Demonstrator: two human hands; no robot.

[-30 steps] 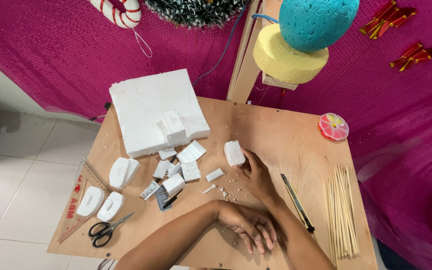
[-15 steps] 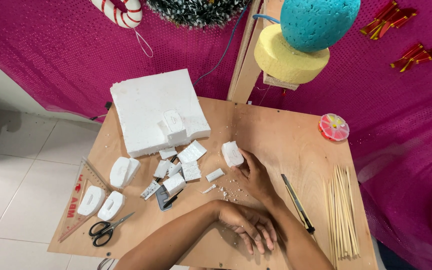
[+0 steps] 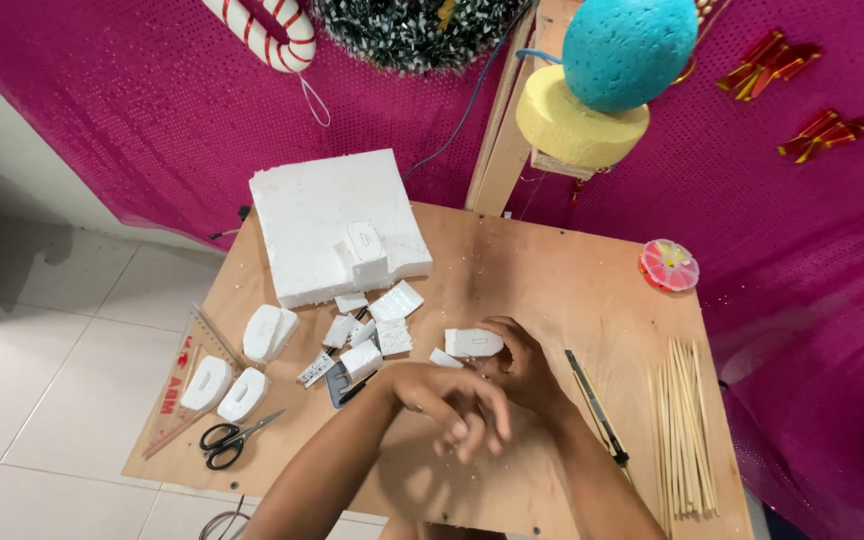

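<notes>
Foam block (image 3: pixel 472 342) sits mid-table, touched by your right hand (image 3: pixel 524 366), whose curled fingers rest against it without a clear pinch. Your left hand (image 3: pixel 452 405) has lifted off the plywood table (image 3: pixel 552 270), fingers loosely spread, crossing before your right wrist.

A plywood table (image 3: pixel 572 290) is set against a wall draped in magenta fabric (image 3: pixel 132 110) (glittery in places), a wooden post (image 3: pixel 504 120) is stood behind it, and pale floor tiles (image 3: pixel 42 360) are seen at the left under soft, even light.
</notes>
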